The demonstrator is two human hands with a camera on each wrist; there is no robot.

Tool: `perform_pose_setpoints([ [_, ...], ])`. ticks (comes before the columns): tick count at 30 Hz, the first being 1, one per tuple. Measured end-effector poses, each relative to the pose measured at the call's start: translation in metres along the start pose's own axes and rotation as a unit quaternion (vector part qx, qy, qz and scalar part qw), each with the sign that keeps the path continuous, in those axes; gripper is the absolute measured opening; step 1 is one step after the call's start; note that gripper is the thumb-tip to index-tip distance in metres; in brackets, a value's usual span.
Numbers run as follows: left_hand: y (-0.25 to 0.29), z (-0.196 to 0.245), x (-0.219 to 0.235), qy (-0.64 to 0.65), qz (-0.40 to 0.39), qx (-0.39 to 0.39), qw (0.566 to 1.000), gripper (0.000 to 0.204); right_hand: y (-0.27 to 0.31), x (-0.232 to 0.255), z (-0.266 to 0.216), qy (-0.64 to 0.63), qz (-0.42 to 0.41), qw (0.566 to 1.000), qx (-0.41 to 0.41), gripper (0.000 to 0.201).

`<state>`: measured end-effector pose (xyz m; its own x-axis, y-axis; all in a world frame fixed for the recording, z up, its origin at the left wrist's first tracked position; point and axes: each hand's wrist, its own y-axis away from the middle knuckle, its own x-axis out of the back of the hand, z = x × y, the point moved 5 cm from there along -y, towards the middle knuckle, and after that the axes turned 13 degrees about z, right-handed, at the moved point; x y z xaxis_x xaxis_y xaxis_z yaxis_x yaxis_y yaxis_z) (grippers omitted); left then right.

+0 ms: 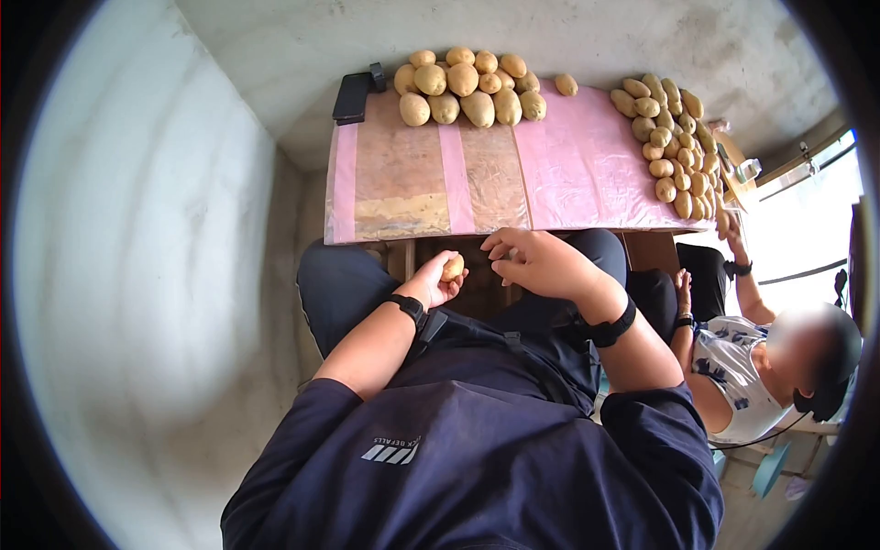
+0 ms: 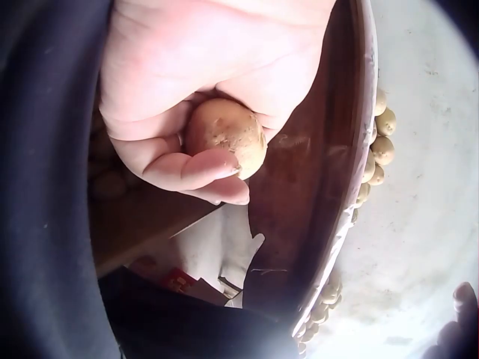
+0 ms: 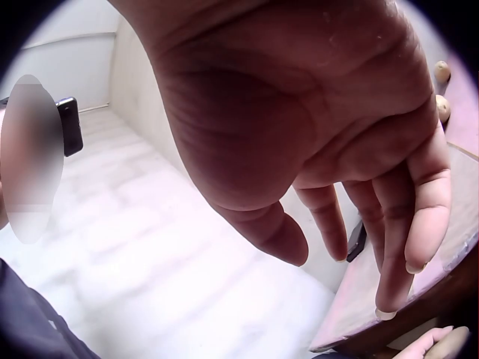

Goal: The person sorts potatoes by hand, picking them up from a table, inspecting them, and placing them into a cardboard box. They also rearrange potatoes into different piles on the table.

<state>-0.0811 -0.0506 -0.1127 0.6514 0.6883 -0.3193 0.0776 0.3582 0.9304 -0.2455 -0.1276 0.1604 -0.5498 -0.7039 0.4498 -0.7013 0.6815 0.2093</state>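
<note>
Low in front of the table edge, my left hand (image 1: pixel 438 282) holds a potato (image 1: pixel 452 268). In the left wrist view the fingers of the left hand (image 2: pixel 202 90) curl round that potato (image 2: pixel 227 136), its far side showing past the fingertips. My right hand (image 1: pixel 541 263) hovers to the right of it, apart from the potato. Seen from the right wrist, the right hand (image 3: pixel 314 127) has its fingers loosely bent and spread, with nothing between them.
On the pink-covered table (image 1: pixel 587 174) lie a back pile of potatoes (image 1: pixel 462 80), another pile (image 1: pixel 685 156) at right, and a black phone (image 1: pixel 352 98). A person (image 1: pixel 747 367) sits at right. An open space with potatoes lies beneath the tabletop.
</note>
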Motion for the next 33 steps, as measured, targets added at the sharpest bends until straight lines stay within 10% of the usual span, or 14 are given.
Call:
perform_pose_setpoints([
  [33, -0.031, 0.007, 0.017, 0.019, 0.064, -0.067, 0.996, 0.038, -0.082, 0.036, 0.049, -0.024, 0.018, 0.995, -0.093, 0.04],
])
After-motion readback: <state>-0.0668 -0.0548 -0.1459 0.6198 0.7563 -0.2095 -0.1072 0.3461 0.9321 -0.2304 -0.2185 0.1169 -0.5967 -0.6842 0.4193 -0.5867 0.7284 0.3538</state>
